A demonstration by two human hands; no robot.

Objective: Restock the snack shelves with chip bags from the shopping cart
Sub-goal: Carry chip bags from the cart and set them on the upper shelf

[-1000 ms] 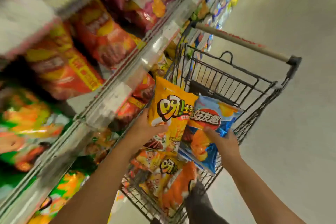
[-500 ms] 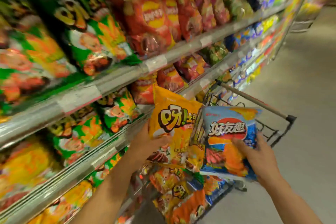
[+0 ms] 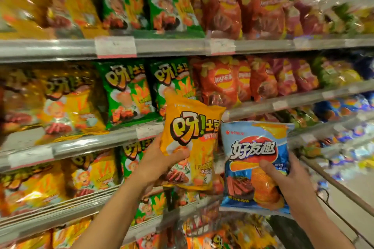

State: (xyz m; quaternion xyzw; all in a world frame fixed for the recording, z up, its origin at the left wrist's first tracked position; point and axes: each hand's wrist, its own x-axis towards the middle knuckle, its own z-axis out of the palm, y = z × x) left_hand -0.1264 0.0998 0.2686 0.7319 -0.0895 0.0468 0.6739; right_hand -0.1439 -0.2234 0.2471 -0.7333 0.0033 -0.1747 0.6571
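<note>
Head view: left hand (image 3: 155, 164) grips a glossy yellow bag (image 3: 192, 139), right hand (image 3: 291, 178) a crinkly blue bag (image 3: 255, 153).

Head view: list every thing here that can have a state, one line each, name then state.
yellow chip bag: sealed, held upright in front of the shelves.
blue chip bag: sealed, held up beside the yellow one.
left hand: grips the yellow chip bag, thumb on its front.
right hand: grips the blue chip bag, thumb on its front.
shelves: stocked with chip bags in rows.
shopping cart: partly in view, bags inside.
</note>
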